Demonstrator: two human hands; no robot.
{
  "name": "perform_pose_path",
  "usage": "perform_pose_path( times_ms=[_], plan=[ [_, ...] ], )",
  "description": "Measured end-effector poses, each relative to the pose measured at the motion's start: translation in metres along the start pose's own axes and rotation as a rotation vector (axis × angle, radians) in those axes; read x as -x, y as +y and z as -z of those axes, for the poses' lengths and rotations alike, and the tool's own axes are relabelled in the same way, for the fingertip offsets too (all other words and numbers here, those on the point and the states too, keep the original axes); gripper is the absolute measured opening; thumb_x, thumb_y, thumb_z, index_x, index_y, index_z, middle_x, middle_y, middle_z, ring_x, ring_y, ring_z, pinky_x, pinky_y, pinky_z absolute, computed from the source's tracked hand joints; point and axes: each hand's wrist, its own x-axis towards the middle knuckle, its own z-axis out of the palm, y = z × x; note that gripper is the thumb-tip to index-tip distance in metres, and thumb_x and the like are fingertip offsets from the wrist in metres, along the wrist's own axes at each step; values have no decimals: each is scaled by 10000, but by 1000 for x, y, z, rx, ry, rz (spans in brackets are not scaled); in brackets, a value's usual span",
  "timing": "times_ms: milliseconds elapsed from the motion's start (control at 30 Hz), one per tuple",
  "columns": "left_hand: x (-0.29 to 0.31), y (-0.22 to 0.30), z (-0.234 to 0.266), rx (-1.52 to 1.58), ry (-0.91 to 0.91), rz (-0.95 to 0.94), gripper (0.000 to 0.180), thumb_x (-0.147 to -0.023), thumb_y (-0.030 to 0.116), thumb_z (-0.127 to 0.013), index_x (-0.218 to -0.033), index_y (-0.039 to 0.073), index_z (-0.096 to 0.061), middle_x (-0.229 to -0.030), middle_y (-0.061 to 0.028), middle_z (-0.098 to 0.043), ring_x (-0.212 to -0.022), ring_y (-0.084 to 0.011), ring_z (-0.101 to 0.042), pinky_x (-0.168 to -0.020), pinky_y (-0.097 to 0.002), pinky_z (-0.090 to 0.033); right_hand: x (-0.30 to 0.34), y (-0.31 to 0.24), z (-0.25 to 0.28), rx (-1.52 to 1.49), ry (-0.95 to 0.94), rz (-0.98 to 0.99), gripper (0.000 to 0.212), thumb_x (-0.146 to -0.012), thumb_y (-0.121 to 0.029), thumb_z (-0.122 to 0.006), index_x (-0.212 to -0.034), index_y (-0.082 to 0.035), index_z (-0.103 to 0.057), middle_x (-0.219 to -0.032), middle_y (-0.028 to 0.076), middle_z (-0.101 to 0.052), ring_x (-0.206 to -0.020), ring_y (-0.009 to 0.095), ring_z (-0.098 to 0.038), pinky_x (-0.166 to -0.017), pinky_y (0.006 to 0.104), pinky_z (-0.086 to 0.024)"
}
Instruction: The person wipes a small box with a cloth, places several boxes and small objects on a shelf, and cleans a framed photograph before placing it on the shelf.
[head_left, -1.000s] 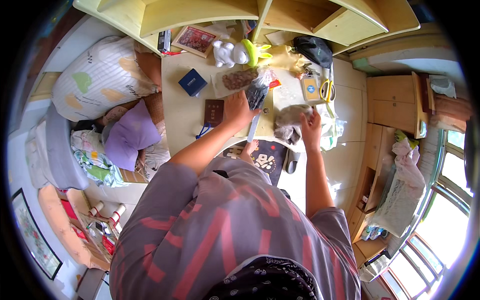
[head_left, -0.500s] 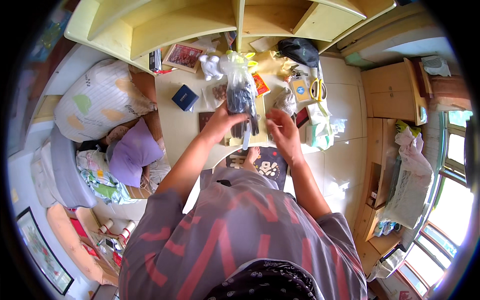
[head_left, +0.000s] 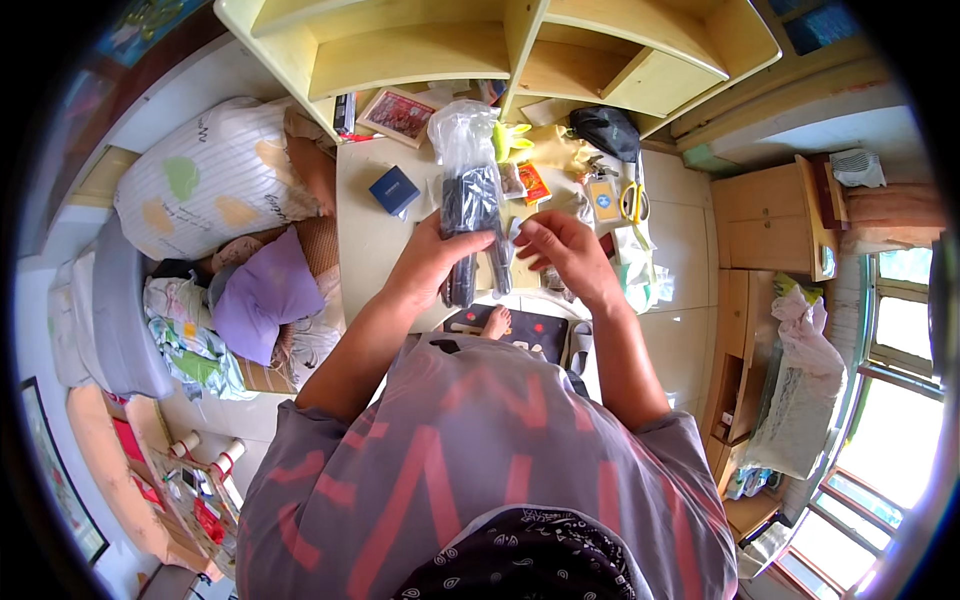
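My left hand (head_left: 425, 259) is wrapped round a clear plastic bag (head_left: 464, 140) with long dark sticks (head_left: 468, 200) in it. Their kind I cannot make out. The bag is held up over the table, its loose clear end pointing away from me and the dark ends toward me. Just right of it is my right hand (head_left: 568, 255), fingers curled and thumb against the forefinger. A small pale scrap (head_left: 515, 228) shows at those fingertips; whether it is part of the bag I cannot tell.
On the table (head_left: 365, 240) are a dark blue box (head_left: 394, 190), a framed photo (head_left: 399, 116), a red-and-yellow packet (head_left: 533, 183), yellow-handled scissors (head_left: 634, 203) and a black pouch (head_left: 606, 133). A wooden shelf (head_left: 410, 62) rises behind. At left lies a purple cushion (head_left: 268, 295).
My left hand has brought the bag a little nearer to me. The right hand has moved left, close to the bag, and its fingers have curled in. The whole view has shifted slightly.
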Motion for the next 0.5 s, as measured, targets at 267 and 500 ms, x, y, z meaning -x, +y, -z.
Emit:
perform_pose_path(
  times_ms=[267, 500],
  plan=[
    [9, 20, 4, 211, -1, -34, 303, -797, 147, -695, -1059, 44, -582, -909, -47, -627, -800, -121, -586, -687, -260, -466, 9, -1, -28, -167, -259, -62, 271, -966, -256, -499, -1016, 6, -545, -801, 44, -571, -659, 117, -578, -601, 252, -496],
    [16, 26, -2, 67, -137, -198, 300, -774, 141, -726, -1009, 16, -588, -856, -58, -629, -772, -148, -604, -718, -283, -487, 25, 14, -55, -54, -146, 155, 239, -1013, -249, -370, -1113, -58, -472, -666, 12, -492, -546, 75, -482, -522, 212, -413]
  ],
)
